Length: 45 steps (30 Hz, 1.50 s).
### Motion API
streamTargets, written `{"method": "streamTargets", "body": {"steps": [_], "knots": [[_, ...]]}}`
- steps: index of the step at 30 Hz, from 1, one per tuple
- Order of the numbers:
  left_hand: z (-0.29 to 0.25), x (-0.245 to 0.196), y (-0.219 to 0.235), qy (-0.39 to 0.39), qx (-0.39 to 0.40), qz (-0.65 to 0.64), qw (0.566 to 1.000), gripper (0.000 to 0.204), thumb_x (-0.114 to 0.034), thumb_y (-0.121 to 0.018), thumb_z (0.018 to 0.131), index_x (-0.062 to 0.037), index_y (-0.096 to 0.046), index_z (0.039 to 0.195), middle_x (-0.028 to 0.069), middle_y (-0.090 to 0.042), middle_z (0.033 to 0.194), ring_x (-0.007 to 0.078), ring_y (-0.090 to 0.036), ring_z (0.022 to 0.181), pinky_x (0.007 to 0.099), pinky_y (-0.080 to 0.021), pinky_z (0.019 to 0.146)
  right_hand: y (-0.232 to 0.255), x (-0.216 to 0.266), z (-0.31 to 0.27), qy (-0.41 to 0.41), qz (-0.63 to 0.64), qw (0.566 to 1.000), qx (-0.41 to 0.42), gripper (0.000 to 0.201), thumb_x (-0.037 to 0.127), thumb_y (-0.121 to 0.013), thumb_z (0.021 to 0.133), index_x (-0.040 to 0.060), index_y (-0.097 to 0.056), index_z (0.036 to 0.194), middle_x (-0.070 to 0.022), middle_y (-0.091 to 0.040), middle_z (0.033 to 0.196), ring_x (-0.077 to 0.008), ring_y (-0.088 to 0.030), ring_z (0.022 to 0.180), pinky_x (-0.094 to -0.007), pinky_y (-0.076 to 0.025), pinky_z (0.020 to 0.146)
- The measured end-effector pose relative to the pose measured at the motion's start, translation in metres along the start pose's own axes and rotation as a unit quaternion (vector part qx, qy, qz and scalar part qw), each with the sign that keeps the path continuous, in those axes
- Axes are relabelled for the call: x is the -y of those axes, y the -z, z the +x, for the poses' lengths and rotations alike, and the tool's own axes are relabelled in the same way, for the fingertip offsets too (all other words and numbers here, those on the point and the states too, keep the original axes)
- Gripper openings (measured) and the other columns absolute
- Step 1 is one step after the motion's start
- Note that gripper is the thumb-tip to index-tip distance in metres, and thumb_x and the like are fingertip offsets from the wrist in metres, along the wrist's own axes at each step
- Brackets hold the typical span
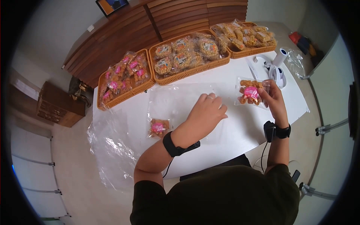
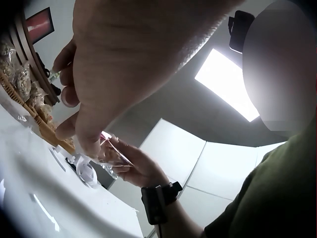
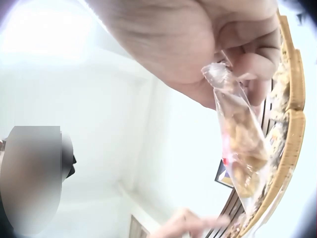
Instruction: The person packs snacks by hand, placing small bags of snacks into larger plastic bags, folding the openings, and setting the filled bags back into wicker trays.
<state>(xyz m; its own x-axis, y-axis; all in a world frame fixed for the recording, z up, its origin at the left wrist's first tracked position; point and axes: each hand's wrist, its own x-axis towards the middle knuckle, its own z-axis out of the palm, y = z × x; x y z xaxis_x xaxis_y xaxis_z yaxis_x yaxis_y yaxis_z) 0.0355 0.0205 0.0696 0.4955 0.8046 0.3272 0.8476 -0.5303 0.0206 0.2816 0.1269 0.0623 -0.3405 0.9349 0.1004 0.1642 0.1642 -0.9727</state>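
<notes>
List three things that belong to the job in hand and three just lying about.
Likely part of the job:
pink-labelled packet held in the right hand
second pink-labelled packet
clear plastic near the left hand

Seemingly just lying about:
white roll
framed picture
wooden box

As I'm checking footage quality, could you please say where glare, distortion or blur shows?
Head view: fisheye curvature, black corners, glare on the clear plastic; left wrist view: a blown-out white panel, left hand shaded; right wrist view: upper left washed out, left hand softer than the packet; both wrist views: the person's head blurred.
</notes>
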Motion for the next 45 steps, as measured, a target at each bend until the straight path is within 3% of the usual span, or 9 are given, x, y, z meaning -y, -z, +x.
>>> {"method": "streamTargets", "body": {"steps": [6,12,16,25,38,40,41,43,45], "knots": [[0.000,-0.009,-0.019,0.019,0.228,0.044,0.972,0.028,-0.039,-0.064,0.074,-0.0117,-0.066,0.073,0.0021,-0.058,0.067,0.0196,-0.053,0.072,0.0317,-0.036,0.070,-0.023,-0.017,0.005,-0.092,-0.040,0.981,0.166,0.019,0.017,-0.064,0.085,0.0050,-0.053,0.095,0.0006,-0.054,0.066,-0.0049,-0.048,0.053,-0.0191,-0.036,0.044],[-0.017,-0.011,-0.038,0.065,-0.009,0.069,0.995,0.028,-0.037,-0.062,0.078,-0.0084,-0.065,0.079,0.0044,-0.060,0.072,0.0209,-0.056,0.077,0.0341,-0.039,0.075,-0.090,-0.022,0.023,-0.149,0.057,0.954,0.255,0.018,0.016,-0.060,0.088,0.0057,-0.051,0.100,-0.0029,-0.059,0.078,-0.0068,-0.056,0.066,-0.0205,-0.043,0.053],[-0.027,-0.020,-0.022,0.060,0.019,0.072,0.995,0.028,-0.035,-0.061,0.079,-0.0066,-0.064,0.080,0.0063,-0.061,0.075,0.0223,-0.056,0.080,0.0354,-0.040,0.080,-0.138,-0.039,0.036,-0.102,0.077,0.924,0.360,0.020,0.014,-0.057,0.090,0.0063,-0.048,0.106,-0.0052,-0.060,0.086,-0.0084,-0.058,0.074,-0.0210,-0.046,0.060],[-0.038,-0.020,-0.032,0.027,-0.049,-0.055,0.997,0.027,-0.032,-0.063,0.078,-0.0059,-0.059,0.077,0.0078,-0.058,0.075,0.0243,-0.055,0.083,0.0347,-0.043,0.074,-0.248,-0.066,0.045,-0.139,0.148,0.932,0.301,0.031,0.008,-0.054,0.090,0.0049,-0.039,0.117,-0.0094,-0.060,0.089,-0.0136,-0.059,0.078,-0.0243,-0.050,0.069],[-0.044,0.011,0.011,0.056,-0.016,-0.183,0.981,0.031,-0.031,-0.064,0.079,-0.0021,-0.056,0.088,0.0133,-0.058,0.079,0.0307,-0.057,0.085,0.0393,-0.044,0.076,-0.248,-0.047,0.057,-0.073,-0.016,0.942,0.328,0.038,0.009,-0.060,0.086,0.0013,-0.043,0.119,-0.0158,-0.063,0.089,-0.0157,-0.063,0.069,-0.0274,-0.051,0.056],[-0.047,0.045,0.033,0.154,-0.103,-0.216,0.959,0.028,-0.028,-0.063,0.082,-0.0027,-0.056,0.092,0.0157,-0.060,0.080,0.0310,-0.059,0.081,0.0399,-0.046,0.072,-0.243,-0.079,0.061,0.455,-0.195,0.855,0.155,0.045,0.014,-0.061,0.088,0.0018,-0.039,0.125,-0.0142,-0.061,0.096,-0.0165,-0.063,0.076,-0.0266,-0.051,0.061],[-0.049,0.068,0.042,0.225,-0.086,-0.241,0.940,0.026,-0.026,-0.062,0.083,-0.0037,-0.056,0.094,0.0155,-0.060,0.080,0.0298,-0.060,0.079,0.0395,-0.047,0.071,-0.233,-0.071,0.057,0.458,-0.188,0.855,0.152,0.045,0.014,-0.061,0.088,0.0018,-0.039,0.125,-0.0142,-0.061,0.096,-0.0165,-0.063,0.076,-0.0266,-0.051,0.061],[-0.058,0.132,0.044,0.345,-0.094,-0.222,0.907,0.021,-0.022,-0.059,0.086,-0.0048,-0.058,0.098,0.0134,-0.063,0.080,0.0256,-0.063,0.077,0.0372,-0.049,0.067,-0.196,-0.032,0.044,-0.051,-0.033,0.945,0.323,0.043,0.012,-0.059,0.088,0.0028,-0.041,0.126,-0.0118,-0.060,0.103,-0.0158,-0.062,0.083,-0.0263,-0.051,0.065],[-0.081,0.199,0.037,0.410,-0.186,-0.106,0.887,0.020,-0.017,-0.061,0.084,-0.0044,-0.059,0.100,0.0129,-0.063,0.089,0.0240,-0.063,0.081,0.0350,-0.050,0.070,-0.167,-0.019,0.038,-0.064,-0.037,0.929,0.363,0.040,0.012,-0.058,0.089,0.0032,-0.044,0.125,-0.0105,-0.060,0.103,-0.0153,-0.062,0.083,-0.0257,-0.051,0.066]]}}
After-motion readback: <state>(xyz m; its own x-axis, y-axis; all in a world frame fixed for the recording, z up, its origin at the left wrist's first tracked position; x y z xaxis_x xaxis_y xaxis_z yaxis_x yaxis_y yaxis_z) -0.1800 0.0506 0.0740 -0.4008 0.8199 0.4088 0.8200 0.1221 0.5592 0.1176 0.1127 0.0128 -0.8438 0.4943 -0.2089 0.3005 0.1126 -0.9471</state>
